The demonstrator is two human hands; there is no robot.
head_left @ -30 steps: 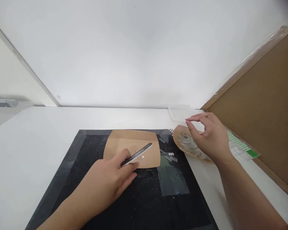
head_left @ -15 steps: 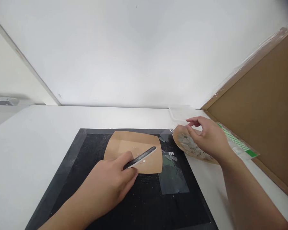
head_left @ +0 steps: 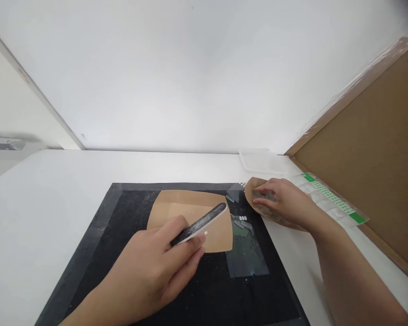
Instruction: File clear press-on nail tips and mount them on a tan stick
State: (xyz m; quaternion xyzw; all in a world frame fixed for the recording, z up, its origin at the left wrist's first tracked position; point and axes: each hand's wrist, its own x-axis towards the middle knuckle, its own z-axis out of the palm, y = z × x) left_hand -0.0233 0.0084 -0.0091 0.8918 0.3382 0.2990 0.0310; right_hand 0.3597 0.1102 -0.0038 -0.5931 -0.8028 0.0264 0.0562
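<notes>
My left hand [head_left: 166, 262] grips a nail file [head_left: 204, 222], dark on its faces with a white edge, pointing up and to the right. Below the file lies a brown paper tray [head_left: 221, 240] with a few tiny white bits on it. My right hand [head_left: 287, 203] is over a second brown paper tray [head_left: 252, 182] with a heap of clear plastic pieces. Its thumb and fingers are apart among those pieces; I see nothing held between them. Clear nail tips [head_left: 238, 223] and several small white ovals [head_left: 242, 218] rest between the two trays.
A black mat [head_left: 224, 299] covers the middle of the white table, with a clear film [head_left: 248, 262] on its right part. A clear pack with a green-patterned strip [head_left: 336, 199] lies beside a cardboard panel [head_left: 370, 149]. A translucent tray [head_left: 258, 160] stands near the back wall.
My right hand has come down to the heap of clear pieces, and its thumb and fingers have parted. The left hand has raised the file slightly, while the paper tray beneath slid toward me.
</notes>
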